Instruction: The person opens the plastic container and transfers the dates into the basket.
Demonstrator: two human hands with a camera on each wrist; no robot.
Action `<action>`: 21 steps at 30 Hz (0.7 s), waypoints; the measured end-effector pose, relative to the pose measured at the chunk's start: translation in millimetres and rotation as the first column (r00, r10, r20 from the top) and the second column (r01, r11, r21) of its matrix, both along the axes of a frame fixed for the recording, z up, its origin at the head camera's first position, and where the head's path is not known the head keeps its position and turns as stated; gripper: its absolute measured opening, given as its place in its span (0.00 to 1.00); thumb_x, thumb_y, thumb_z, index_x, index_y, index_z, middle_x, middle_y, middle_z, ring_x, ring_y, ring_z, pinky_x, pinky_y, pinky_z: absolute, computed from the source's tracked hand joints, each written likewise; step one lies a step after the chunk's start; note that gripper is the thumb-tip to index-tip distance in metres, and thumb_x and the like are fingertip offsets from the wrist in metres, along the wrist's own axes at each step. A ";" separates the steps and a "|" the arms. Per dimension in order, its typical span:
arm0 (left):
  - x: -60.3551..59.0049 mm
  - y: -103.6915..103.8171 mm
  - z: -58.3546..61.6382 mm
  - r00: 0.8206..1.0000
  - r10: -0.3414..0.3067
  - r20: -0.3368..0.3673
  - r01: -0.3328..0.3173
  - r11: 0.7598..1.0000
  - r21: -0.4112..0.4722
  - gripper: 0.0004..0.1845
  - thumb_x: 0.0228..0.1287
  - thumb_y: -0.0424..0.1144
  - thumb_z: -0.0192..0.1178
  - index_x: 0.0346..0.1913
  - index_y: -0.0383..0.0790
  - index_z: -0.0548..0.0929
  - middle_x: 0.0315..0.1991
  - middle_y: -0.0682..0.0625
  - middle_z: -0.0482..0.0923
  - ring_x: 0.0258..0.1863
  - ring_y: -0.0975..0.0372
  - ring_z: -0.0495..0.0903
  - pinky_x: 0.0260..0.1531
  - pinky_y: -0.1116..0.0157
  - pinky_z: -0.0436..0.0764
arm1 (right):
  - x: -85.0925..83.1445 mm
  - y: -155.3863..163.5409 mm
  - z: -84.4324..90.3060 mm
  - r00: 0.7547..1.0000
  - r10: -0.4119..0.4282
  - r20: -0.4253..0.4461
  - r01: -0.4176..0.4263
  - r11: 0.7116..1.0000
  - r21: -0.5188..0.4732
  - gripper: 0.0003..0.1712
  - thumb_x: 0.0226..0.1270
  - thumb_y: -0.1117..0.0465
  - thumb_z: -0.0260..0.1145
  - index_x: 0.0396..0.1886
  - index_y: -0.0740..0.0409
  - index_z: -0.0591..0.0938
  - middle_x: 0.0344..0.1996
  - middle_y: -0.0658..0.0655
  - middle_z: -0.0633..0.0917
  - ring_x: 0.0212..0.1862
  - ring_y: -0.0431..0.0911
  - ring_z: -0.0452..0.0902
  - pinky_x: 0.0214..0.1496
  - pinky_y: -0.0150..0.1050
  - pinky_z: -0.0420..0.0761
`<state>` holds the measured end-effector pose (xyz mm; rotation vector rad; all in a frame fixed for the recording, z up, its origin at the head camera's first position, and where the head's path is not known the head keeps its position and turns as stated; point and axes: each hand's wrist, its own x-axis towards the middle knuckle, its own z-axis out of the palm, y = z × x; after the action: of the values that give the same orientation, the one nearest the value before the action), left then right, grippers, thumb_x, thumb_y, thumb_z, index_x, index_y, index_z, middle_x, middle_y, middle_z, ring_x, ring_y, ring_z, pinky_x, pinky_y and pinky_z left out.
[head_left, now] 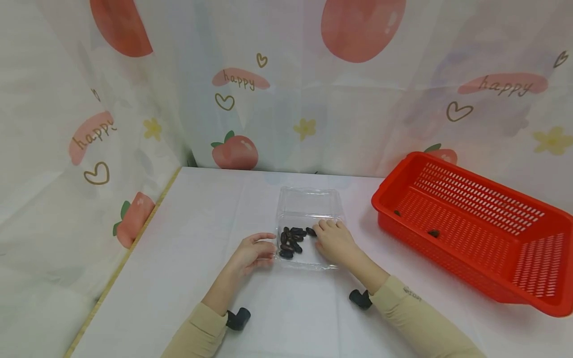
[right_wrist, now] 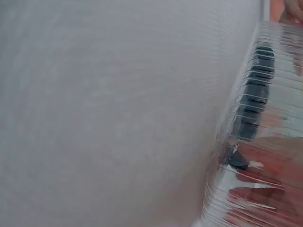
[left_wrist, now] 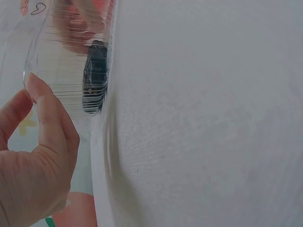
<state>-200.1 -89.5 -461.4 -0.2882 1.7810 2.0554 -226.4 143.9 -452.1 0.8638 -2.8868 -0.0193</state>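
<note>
A clear plastic clamshell box (head_left: 309,258) lies with its lid (head_left: 309,201) folded back. Several small, dark, glossy oval pieces, like dates (head_left: 291,241), are grouped in its left half. At the box's left side, my left hand (head_left: 257,251) pinches the rim between thumb and fingertips, as the left wrist view shows. My right hand (head_left: 333,238) reaches into the right half with bent fingers, its fingertips at a single dark oval piece (head_left: 311,231). Through the ribbed wall in the right wrist view, that dark piece (right_wrist: 238,161) shows against the fingers.
A red perforated basket (head_left: 465,268) stands at the right with two small dark pieces (head_left: 433,232) in it. The table (head_left: 215,199) has a white cover. Patterned curtains (head_left: 277,109) hang behind and at the left. A black wrist camera (head_left: 238,318) sits by the left cuff.
</note>
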 end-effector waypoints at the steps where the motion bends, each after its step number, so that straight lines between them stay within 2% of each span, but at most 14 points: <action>1: 0.0 0.1 0.0 1.000 0.000 0.000 0.000 1.000 -0.004 0.21 0.56 0.26 0.57 0.54 0.31 0.73 0.28 0.49 0.77 0.23 0.64 0.77 0.23 0.69 0.80 | -0.2 -0.1 -0.2 1.000 0.000 0.001 0.000 1.000 0.000 0.18 0.55 0.57 0.65 0.44 0.61 0.77 0.35 0.57 0.76 0.42 0.53 0.73 0.42 0.46 0.71; 5: 0.3 0.0 1.1 1.000 -0.009 0.000 0.009 1.000 -0.014 0.21 0.56 0.27 0.58 0.55 0.31 0.73 0.28 0.50 0.77 0.24 0.64 0.77 0.25 0.68 0.81 | -1.1 -0.9 -1.1 1.000 0.005 -0.010 -0.005 1.000 0.005 0.18 0.56 0.56 0.65 0.43 0.60 0.76 0.34 0.57 0.76 0.41 0.52 0.74 0.41 0.46 0.71; 7: 2.6 -0.6 7.0 1.000 -0.027 0.000 0.027 1.000 -0.012 0.22 0.57 0.26 0.57 0.56 0.30 0.71 0.28 0.50 0.77 0.24 0.64 0.77 0.26 0.68 0.81 | -2.0 -1.8 -2.1 1.000 0.004 -0.018 -0.004 1.000 0.022 0.18 0.57 0.55 0.65 0.43 0.60 0.76 0.34 0.56 0.77 0.40 0.52 0.74 0.40 0.45 0.71; 11: 2.7 -1.3 7.7 0.999 -0.034 -0.002 0.034 0.999 -0.008 0.22 0.57 0.26 0.57 0.56 0.29 0.71 0.28 0.50 0.77 0.24 0.64 0.77 0.27 0.68 0.81 | -3.4 -4.9 -2.8 0.999 0.003 -0.039 0.000 0.998 0.061 0.18 0.57 0.53 0.65 0.42 0.59 0.76 0.33 0.55 0.77 0.38 0.50 0.74 0.36 0.41 0.70; 14: 0.8 -0.6 1.7 1.000 -0.011 -0.001 0.011 1.000 -0.009 0.21 0.56 0.26 0.57 0.55 0.30 0.73 0.28 0.49 0.77 0.24 0.64 0.78 0.25 0.69 0.81 | -4.2 -6.4 -4.6 0.998 0.012 -0.067 -0.007 0.997 0.076 0.16 0.57 0.53 0.66 0.39 0.58 0.77 0.31 0.54 0.77 0.35 0.49 0.73 0.33 0.39 0.68; 21: 0.4 0.3 0.7 1.000 -0.003 -0.002 0.003 1.000 -0.003 0.21 0.56 0.26 0.58 0.54 0.31 0.73 0.28 0.49 0.77 0.24 0.64 0.78 0.25 0.69 0.81 | -5.6 -6.0 -9.8 0.995 0.023 -0.100 -0.014 0.996 0.091 0.12 0.57 0.55 0.65 0.36 0.57 0.77 0.28 0.54 0.77 0.32 0.48 0.72 0.31 0.38 0.66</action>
<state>-199.7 -89.2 -460.7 -0.2845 1.7849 2.0511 -232.0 138.0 -462.0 0.8773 -2.8026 -0.1879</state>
